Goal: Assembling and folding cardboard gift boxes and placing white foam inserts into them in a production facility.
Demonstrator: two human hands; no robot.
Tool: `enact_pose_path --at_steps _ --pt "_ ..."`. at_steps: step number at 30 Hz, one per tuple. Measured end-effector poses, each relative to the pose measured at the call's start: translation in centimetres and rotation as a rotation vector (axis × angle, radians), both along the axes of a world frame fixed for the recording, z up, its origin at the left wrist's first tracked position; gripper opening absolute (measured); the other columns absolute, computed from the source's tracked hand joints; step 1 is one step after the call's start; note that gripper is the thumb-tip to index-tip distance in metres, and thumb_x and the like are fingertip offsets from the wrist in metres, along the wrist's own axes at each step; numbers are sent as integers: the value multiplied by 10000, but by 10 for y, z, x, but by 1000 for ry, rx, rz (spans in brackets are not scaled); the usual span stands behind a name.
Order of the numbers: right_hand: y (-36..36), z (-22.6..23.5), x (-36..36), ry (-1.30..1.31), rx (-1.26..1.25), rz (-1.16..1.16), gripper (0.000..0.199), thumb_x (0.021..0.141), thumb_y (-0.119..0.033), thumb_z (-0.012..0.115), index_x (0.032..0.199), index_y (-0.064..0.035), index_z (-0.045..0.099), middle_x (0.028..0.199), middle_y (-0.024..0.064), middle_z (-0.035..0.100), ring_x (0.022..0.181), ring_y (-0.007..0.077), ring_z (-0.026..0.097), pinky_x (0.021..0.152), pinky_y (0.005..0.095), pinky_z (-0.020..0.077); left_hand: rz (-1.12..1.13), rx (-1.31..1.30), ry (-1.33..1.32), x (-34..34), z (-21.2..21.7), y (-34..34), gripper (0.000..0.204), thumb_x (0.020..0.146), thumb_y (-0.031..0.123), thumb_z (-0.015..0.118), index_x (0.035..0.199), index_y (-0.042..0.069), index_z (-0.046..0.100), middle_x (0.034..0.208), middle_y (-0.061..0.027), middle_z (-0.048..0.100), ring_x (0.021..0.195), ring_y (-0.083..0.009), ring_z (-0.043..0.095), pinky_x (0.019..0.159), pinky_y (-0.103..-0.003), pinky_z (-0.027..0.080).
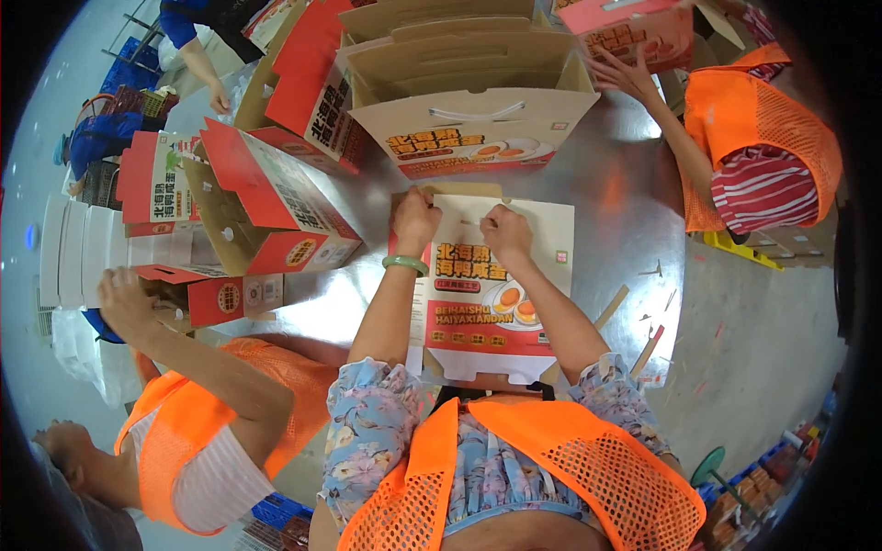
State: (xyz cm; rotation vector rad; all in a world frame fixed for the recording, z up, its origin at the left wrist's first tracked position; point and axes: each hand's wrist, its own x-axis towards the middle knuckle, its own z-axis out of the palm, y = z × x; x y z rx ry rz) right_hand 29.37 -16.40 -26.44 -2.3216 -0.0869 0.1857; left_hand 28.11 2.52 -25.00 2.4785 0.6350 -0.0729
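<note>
A flattened cardboard carton (537, 248), cream on top with a red lower band and printed halved eggs, lies on the metal table in front of me. My left hand (416, 222) is closed at its upper left part, a green bangle on the wrist. Close by, my right hand (508, 235) is curled with fingers pressed together over the carton's upper middle. What either hand pinches is too small or hidden to make out. Just beyond stands an opened carton (464, 138) of the same print, with a white carry handle (478, 112) on its side.
Several red and cream cartons (285, 197) stand at the left, beside a stack of white foam boxes (78, 248). A co-worker in an orange vest (220, 413) reaches in at the left; another (758, 138) handles a red carton (634, 41) at the far right. Scraps lie on the metal table (634, 294).
</note>
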Motion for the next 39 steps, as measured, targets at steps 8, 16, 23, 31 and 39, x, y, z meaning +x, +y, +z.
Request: enact_pose_path --at_steps 8,16,23,31,39 --pt "-21 4 -3 108 -58 13 135 818 -208 670 832 -77 699 785 149 718 781 362 704 710 480 552 -178 -153 87 -4 25 -7 325 794 319 770 1022 118 654 1028 -116 737 1023 -343 667 909 -425 482" --pt "-30 5 -42 57 -64 42 133 816 -201 649 811 -75 692 776 141 714 765 355 700 701 466 546 -514 -1 92 -14 39 -25 562 810 425 763 1192 76 544 1196 -193 651 1091 -358 653 919 -432 515" --pt "-36 -1 -44 275 245 -27 152 815 -219 653 802 -77 703 743 139 703 729 352 692 692 439 540 -557 93 26 -21 2 -26 493 805 403 751 1151 79 612 1221 -180 613 1055 -401 630 927 -462 511" --pt "-33 19 -49 1 11 23 143 827 -203 650 832 -61 670 711 157 692 713 365 696 662 479 537 -688 -192 137 -2 22 -28 324 848 380 706 1006 101 749 952 -131 745 936 -333 696 861 -426 537" --pt "-22 45 -59 -95 -199 124 212 880 -211 617 952 -15 652 753 217 694 756 412 695 690 524 536 -707 -108 185 -3 35 -51 291 875 360 653 1011 112 722 988 -150 729 931 -332 691 824 -437 532"
